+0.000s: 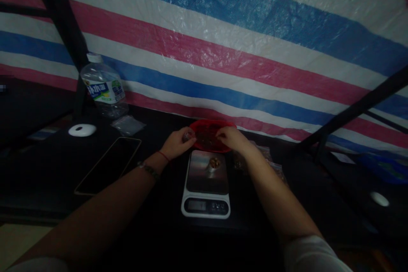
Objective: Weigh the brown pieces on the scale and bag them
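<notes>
A white kitchen scale [205, 206] with a metal plate lies in front of me, its small display facing my side. On the plate stands a tiny cup [214, 165] full of small brown pieces. Behind the scale is a red plastic tray [210, 149] with dark small bits inside. My left hand [178, 143] is at the tray's left rim, fingers curled round a small, shiny, see-through thing [187, 137] whose kind is unclear. Over the tray's right side, my right hand [234, 139] has its fingertips pinched together; whatever is between them is too small to make out.
Filled clear bags [266, 153] lie partly behind my right forearm. On the left are a phone [110, 165], an empty-looking plastic bag [129, 125], a white oval device [82, 130] and a large clear bottle [105, 89]. A striped tarp [204, 59] hangs behind the black table.
</notes>
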`<state>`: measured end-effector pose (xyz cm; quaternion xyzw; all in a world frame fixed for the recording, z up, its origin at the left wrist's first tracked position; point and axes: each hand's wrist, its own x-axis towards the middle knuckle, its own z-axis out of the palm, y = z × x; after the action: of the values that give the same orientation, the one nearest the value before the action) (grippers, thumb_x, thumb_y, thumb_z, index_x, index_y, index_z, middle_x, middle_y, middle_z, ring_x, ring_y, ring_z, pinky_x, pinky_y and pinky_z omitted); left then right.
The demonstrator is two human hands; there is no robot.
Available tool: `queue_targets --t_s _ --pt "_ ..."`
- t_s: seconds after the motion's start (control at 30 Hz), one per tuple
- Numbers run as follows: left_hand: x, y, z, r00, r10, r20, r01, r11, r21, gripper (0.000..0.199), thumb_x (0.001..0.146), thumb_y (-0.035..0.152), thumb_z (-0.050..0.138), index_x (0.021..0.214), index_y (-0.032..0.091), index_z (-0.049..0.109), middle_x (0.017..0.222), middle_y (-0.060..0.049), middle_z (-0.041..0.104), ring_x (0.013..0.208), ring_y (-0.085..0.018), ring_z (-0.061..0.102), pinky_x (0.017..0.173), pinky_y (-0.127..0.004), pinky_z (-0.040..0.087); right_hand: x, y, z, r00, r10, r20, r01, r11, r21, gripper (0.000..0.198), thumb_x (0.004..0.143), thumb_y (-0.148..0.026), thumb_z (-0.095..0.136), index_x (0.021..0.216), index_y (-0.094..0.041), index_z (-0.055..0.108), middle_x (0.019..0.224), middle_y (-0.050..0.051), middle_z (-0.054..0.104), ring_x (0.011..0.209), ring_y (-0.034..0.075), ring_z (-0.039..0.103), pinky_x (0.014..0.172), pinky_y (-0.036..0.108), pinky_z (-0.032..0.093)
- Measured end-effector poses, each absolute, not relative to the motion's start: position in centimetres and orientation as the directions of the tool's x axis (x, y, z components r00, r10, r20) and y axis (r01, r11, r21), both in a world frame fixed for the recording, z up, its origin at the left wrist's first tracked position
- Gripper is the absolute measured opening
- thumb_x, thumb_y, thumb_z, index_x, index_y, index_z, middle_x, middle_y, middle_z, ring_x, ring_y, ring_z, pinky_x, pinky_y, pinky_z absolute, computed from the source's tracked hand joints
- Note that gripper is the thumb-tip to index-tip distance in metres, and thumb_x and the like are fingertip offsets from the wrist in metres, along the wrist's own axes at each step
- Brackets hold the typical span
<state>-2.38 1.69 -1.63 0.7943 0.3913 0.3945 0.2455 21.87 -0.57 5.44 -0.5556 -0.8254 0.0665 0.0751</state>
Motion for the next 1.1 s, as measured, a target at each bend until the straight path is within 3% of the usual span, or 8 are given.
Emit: queue_targets --t_s 0.13,0.27,0.7,0.83,1.1 --pt "-2.4 1.7 -1.7 0.386 0.819 0.424 0.436 -0.567 0.699 0.030 0.081 0.043 0.054 0.098 0.018 0.060 0.085 -0.003 0.068 0.073 -0.017 0.063 0.067 -0.027 0.048 20.8 2.2 4.0 -0.296 0.945 -0.137 0.953 0.281 -0.117 0.022 0.079 -0.016 0.055 0.091 -0.019 0.074 0.091 0.006 0.072 0.080 0.016 0.064 0.070 0.022 0.042" --pt "-2.3 1.8 -1.8 0.402 0.813 0.422 0.421 -0.573 0.703 0.029 0.081 0.042 0.055 0.098 0.019 0.059 0.085 -0.002 0.068 0.072 -0.016 0.063 0.066 -0.026 0.048 20.1 2.5 2.9 -0.239 0.948 -0.210 0.969 0.219 -0.113 0.021 0.078 -0.021 0.057 0.090 -0.017 0.073 0.086 0.007 0.072 0.072 0.016 0.063 0.060 0.022 0.039" --pt "-2.2 1.7 -1.7 0.413 0.809 0.418 0.410 -0.575 0.708 0.028 0.081 0.040 0.055 0.097 0.018 0.060 0.085 -0.002 0.067 0.071 -0.015 0.063 0.066 -0.026 0.048 20.3 2.1 2.2 -0.227 0.966 -0.125 0.970 0.212 -0.119 0.021 0.078 -0.023 0.057 0.090 -0.016 0.073 0.083 0.007 0.072 0.069 0.015 0.062 0.057 0.023 0.037" --pt "-2.2 1.5 -1.5 0.416 0.810 0.413 0.416 -0.573 0.706 0.027 0.081 0.040 0.055 0.096 0.018 0.060 0.083 -0.002 0.067 0.070 -0.015 0.062 0.065 -0.026 0.047 20.4 1.8 2.2 -0.220 0.958 -0.184 0.973 0.202 -0.115 0.021 0.078 -0.030 0.059 0.085 -0.016 0.073 0.079 0.007 0.071 0.064 0.014 0.060 0.054 0.023 0.035" --pt "-2.1 1.5 -1.6 0.403 0.815 0.417 0.431 -0.571 0.699 0.026 0.080 0.039 0.056 0.096 0.019 0.060 0.085 -0.002 0.067 0.071 -0.016 0.062 0.064 -0.026 0.047 20.9 1.8 1.9 -0.238 0.948 -0.213 0.971 0.226 -0.076 0.021 0.077 -0.022 0.056 0.084 -0.014 0.073 0.077 0.007 0.071 0.062 0.013 0.060 0.054 0.022 0.035"
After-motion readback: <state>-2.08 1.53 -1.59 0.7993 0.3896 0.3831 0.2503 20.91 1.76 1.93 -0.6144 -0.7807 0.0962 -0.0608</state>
